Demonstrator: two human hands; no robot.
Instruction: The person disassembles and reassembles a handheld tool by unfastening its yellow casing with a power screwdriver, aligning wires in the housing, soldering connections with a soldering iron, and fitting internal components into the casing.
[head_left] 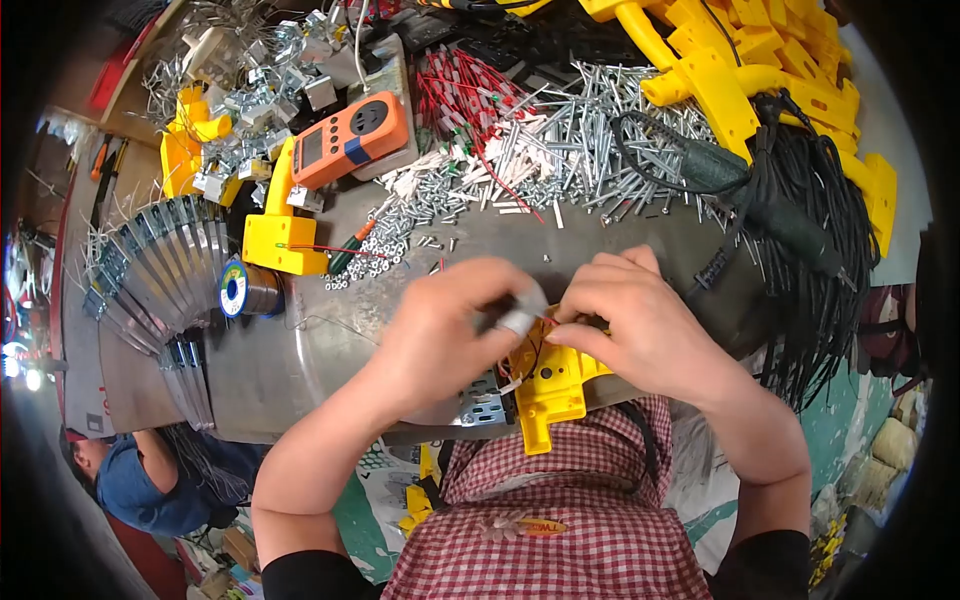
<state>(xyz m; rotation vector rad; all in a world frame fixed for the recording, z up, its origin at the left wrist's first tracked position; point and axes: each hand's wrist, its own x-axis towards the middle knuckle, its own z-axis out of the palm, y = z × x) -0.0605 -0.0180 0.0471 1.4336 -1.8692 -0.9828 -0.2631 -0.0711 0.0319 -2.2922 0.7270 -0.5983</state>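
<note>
Head camera view: both bare hands are working at the near edge of a grey metal-topped table [480,235], above a red-and-white checked apron. A yellow moulded plastic housing [555,385] is lying open at this edge, its upper end partly covered by the fingers. Thin red and dark wires [535,350] are running inside it. A perforated silver metal plate [483,405] is sitting just beside the housing, on its left side.

The left hand [455,325] is curling its fingers over the wires; a pale wrap is showing at a fingertip. Motion blur is obscuring the grip, so its opening and contents cannot be told. The right hand [630,320] is bending its thumb and forefinger close together at the upper end of the housing; whether they are pinching a wire or the housing cannot be told.

Beyond the hands, a green-handled screwdriver [352,250] is resting by small metal nuts [345,275]. A spool of solder wire [250,288] is standing to the left. An orange meter with a socket [345,140] is lying farther back, and long silver screws [640,130] are forming a heap near black cables [810,250].
</note>
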